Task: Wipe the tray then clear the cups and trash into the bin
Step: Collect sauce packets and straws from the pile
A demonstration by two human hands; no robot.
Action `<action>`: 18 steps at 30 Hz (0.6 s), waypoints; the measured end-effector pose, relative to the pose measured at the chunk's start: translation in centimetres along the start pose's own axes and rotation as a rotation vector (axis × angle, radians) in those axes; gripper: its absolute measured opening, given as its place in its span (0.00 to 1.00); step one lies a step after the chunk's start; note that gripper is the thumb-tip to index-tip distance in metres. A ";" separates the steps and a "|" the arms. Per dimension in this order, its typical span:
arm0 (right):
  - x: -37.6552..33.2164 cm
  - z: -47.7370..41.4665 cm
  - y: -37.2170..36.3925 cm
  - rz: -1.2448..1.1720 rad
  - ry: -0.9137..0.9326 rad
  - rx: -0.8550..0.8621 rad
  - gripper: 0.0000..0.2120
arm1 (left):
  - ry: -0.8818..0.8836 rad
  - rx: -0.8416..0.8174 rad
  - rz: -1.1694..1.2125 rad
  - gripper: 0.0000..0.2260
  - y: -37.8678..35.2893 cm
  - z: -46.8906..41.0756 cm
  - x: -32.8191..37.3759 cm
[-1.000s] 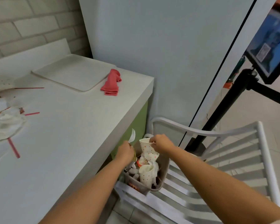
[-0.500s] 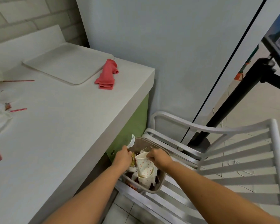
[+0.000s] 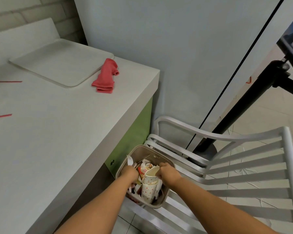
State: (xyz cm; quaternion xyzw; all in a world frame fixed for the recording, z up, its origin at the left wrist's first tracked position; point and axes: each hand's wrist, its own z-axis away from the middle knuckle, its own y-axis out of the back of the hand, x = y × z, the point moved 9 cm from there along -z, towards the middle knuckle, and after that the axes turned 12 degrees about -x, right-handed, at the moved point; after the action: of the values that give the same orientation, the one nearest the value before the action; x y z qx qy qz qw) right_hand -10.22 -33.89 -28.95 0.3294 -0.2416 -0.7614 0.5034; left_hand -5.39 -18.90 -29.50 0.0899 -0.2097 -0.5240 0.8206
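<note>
Bin [image 3: 161,156] on chair [image 3: 243,166], right of table [image 3: 66,132].

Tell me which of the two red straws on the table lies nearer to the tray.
The farther straw, lying just left of the tray. The other straw lies lower in the picture, well apart from the tray.

White table [image 3: 57,132] carrying a white tray [image 3: 61,63] lying near its far corner, folded red cloth [image 3: 107,76] resting at the tray's right edge, red straws [image 3: 3,116] lying toward the left side
</note>
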 end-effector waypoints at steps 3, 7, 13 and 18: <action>0.2 0.0 0.0 0.018 -0.017 -0.007 0.16 | -0.069 -0.085 -0.031 0.17 -0.7 0.0 0.8; -0.3 0.0 0.0 0.022 -0.017 -0.057 0.17 | -0.036 -0.051 -0.235 0.18 0.2 1.5 1.4; -1.4 0.6 -0.1 0.103 -0.027 -0.120 0.17 | -0.137 -0.054 -0.331 0.16 0.8 3.1 2.8; -2.4 1.8 2.3 0.162 -0.011 -0.074 0.17 | -0.196 0.063 -0.205 0.16 2.5 4.3 3.0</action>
State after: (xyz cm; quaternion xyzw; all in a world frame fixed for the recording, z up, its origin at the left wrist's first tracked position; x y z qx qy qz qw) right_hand -9.50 -32.45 -25.53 0.2858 -0.2417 -0.7285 0.5738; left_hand -4.09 -20.16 -23.97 0.0851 -0.2950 -0.6045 0.7350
